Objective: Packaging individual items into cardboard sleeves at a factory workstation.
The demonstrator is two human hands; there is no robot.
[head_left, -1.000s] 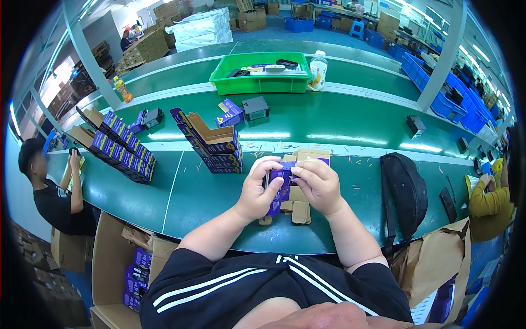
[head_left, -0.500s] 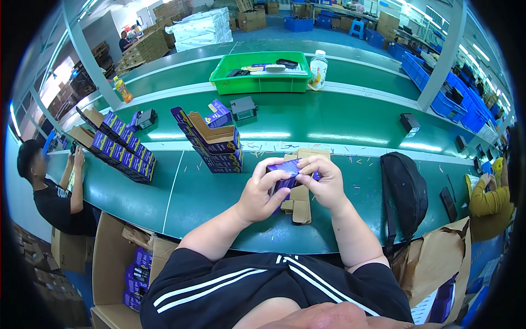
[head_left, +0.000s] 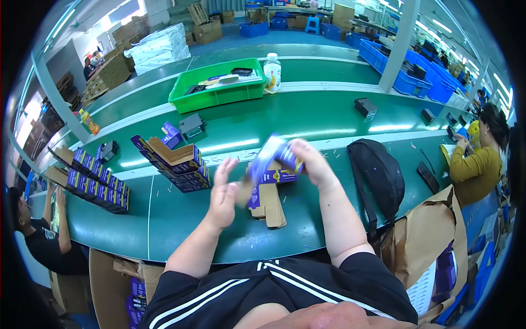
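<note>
A small purple cardboard box (head_left: pixel 275 155), smeared by motion, is held above the table at its right end by my right hand (head_left: pixel 310 163). My left hand (head_left: pixel 221 197) is open to the left of it, fingers apart and thumb spread, holding nothing. Below the box lie folded cartons (head_left: pixel 268 203), purple outside and bare brown inside. A stack of purple boxes (head_left: pixel 192 180) stands left of my left hand, with an opened brown-lined carton (head_left: pixel 176 155) on top.
Farther left are rows of purple boxes (head_left: pixel 98 189). A black bag (head_left: pixel 378 175) lies to the right. Beyond are a green tray (head_left: pixel 219 100), a white bottle (head_left: pixel 272 74) and dark devices (head_left: pixel 192 126). Co-workers sit at both sides; one wears a mustard sleeve (head_left: pixel 471 167).
My hands have come apart: the left has let go of the purple box and moved left, while the right keeps it. The whole view has shifted, with the table's things now farther left.
</note>
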